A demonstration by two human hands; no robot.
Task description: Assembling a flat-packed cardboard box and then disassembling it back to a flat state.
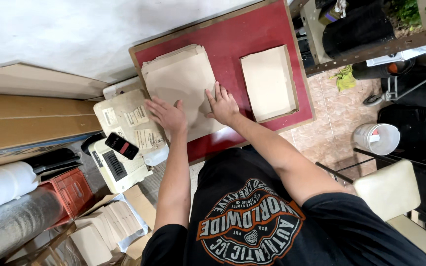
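Pressing flat, fingers spread, left hand (168,116) and right hand (223,106) cover brown paper (181,79); shallow box (269,83) probably empty beside.

Looks like a cramped packing workshop or storeroom. Red-topped work table (267,29) with a wooden rim, stacked with flat brown paper sheets (183,83). Long cardboard boxes (30,120) and rolls of material (6,207) crowded to one side, a box of folded cartons (107,221) on the floor. Metal shelving (371,47) with clutter, a white bucket (376,139) on worn tiles (334,118).
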